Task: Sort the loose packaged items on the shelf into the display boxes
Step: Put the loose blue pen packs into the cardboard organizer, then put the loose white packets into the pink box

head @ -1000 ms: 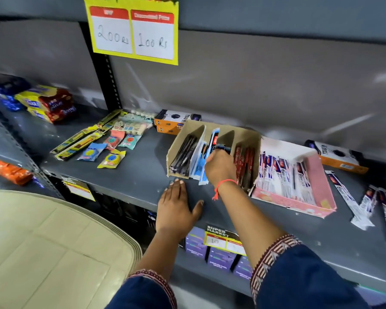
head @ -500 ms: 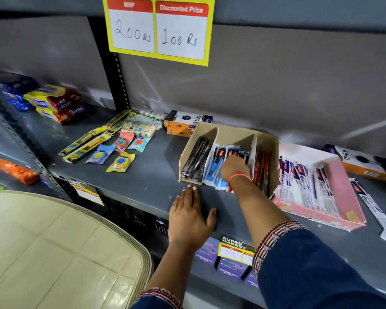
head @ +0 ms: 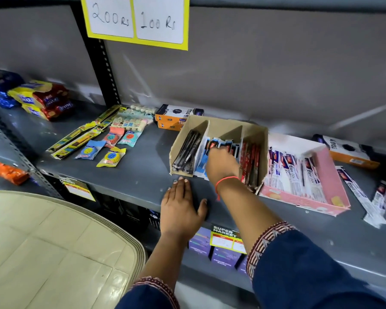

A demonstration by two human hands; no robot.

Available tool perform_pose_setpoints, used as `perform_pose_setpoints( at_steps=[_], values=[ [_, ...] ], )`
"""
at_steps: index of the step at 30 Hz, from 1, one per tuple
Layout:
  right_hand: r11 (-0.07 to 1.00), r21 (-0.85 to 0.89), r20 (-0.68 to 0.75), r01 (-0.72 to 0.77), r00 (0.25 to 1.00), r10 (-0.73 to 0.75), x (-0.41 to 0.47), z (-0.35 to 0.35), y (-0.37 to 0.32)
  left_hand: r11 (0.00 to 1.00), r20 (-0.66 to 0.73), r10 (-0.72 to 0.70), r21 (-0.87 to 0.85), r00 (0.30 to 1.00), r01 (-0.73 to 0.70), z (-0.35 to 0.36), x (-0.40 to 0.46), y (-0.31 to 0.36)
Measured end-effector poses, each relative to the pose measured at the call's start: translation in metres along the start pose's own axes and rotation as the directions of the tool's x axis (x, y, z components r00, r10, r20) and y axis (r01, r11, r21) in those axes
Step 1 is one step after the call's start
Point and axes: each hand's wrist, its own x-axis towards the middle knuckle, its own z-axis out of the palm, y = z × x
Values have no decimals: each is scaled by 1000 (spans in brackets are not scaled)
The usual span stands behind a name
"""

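At frame centre, blue packets (head: pixel 218 145) are gripped by the right hand (head: pixel 222 165) in the cardboard box (head: pixel 218 128); the left hand (head: pixel 179 208) is spread flat.

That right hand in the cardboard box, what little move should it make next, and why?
Probably let go of the blue packets, draw the right hand out of the cardboard box's middle compartment, and reach right. Loose white packets lie on the shelf beside the pink box, which holds matching ones. The left hand rests flat on the shelf.
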Motion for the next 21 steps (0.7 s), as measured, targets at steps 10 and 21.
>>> perform_pose_setpoints(
  at_steps=[10,21],
  values=[
    [962,120,-273,246,940,-207,-47,-20,62,991,18,-64,120,998,61,2,-1,22],
    [1000,14,-465,-12,885,17,-81,-43,170,995,158,100,-39,982,-95,29,-41,124]
  ],
)
